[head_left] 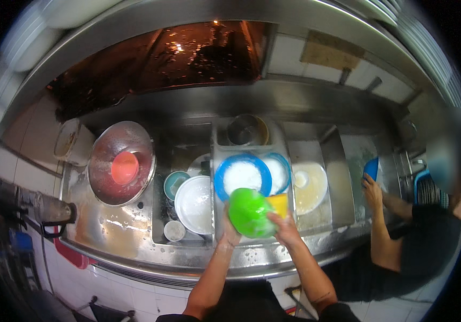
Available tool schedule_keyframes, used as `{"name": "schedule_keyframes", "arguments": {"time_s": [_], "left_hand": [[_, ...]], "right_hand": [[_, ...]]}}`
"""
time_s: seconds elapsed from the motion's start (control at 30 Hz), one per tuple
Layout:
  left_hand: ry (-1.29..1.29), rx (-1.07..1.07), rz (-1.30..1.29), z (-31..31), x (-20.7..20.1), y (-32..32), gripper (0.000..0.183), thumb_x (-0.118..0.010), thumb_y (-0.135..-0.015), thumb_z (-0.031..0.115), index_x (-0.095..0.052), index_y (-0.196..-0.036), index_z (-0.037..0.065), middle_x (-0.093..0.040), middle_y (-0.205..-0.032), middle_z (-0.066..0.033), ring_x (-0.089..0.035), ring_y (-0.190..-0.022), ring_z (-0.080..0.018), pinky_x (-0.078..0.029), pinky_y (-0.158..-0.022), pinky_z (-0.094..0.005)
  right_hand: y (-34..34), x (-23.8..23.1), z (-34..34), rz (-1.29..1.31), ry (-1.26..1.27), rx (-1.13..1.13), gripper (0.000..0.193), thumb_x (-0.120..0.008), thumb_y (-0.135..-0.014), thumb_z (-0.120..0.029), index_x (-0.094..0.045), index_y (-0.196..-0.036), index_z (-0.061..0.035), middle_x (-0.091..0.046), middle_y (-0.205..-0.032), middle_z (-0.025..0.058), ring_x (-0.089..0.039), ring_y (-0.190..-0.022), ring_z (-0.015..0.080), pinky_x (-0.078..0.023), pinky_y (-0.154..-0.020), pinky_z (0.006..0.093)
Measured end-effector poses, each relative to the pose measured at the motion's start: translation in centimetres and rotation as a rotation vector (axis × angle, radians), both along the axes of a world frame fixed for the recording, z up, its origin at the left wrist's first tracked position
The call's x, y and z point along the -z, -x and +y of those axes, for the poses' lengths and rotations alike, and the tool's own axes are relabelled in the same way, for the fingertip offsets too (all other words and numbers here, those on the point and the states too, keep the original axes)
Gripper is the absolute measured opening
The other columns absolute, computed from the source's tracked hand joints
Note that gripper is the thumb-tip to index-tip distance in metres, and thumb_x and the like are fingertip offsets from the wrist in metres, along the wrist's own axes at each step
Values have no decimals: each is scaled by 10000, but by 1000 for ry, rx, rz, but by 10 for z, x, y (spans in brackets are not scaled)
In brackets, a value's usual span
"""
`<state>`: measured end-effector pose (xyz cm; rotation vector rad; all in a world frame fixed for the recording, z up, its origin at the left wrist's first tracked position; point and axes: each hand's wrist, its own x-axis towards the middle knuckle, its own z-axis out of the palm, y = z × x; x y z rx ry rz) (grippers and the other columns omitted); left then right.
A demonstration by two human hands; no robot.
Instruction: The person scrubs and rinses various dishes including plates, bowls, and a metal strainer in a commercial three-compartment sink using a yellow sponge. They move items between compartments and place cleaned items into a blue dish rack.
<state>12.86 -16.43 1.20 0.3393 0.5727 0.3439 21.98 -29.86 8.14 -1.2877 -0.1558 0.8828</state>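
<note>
My left hand (pixel 231 229) is closed on the near-left rim of a bright green bowl (pixel 251 210), with foam on the bowl's surface. My right hand (pixel 285 228) is closed at the bowl's right side on a yellow sponge (pixel 279 204); its fingers are partly blurred. Just beyond the green bowl stands a blue bowl (pixel 217 181) full of white suds. A second blue bowl (pixel 287 174), also holding suds, sits to its right, partly behind it.
A large metal basin (pixel 99 180) with a small red bowl (pixel 125 167) stands left. White and teal bowls (pixel 193 206) fill the left sink. A round pot (pixel 247 130) stands at the back; an oval plate (pixel 316 188) lies right. A co-worker's hand (pixel 371 190) holds a blue object (pixel 371 168).
</note>
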Motion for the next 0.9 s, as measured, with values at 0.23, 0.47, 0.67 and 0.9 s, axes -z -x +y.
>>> {"name": "schedule_keyframes", "arguments": {"time_s": [0.23,0.47,0.67,0.9], "left_hand": [[-575,-80,106,-12,28,11,386,-428,-982,258,-466,-1292,31,-532,-1244,-93,-497,-1144,-208,-381,-994,-340],[-681,323,-16,-30,30,-12,317,-467,-973,216,-520,-1204,5,-578,-1089,-61,-567,-956,-142,-480,-841,-290],[-728,-466,306,-38,31,-33,322,-469,-970,290,-563,-1119,21,-608,-1038,-67,-560,-949,-144,-458,-829,-301],[-621,86,73,-23,-47,-6,349,-402,-990,264,-613,-998,-13,-659,-883,-104,-597,-825,-165,-469,-746,-315]], "right_hand": [[6,37,-28,-741,452,342,467,-479,-952,-369,-451,-1241,-4,-570,-1039,113,-560,-882,199,-452,-745,332],[-30,32,9,-687,290,286,413,-388,-970,-355,-509,-1124,7,-580,-993,177,-585,-907,301,-459,-788,423],[36,16,47,-1243,375,218,411,-315,-979,-289,-555,-1175,-19,-480,-1304,249,-394,-1287,339,-250,-1071,498],[-20,24,-3,-342,218,210,370,-374,-988,-304,-549,-1173,-36,-554,-1238,103,-497,-1169,268,-377,-999,398]]}}
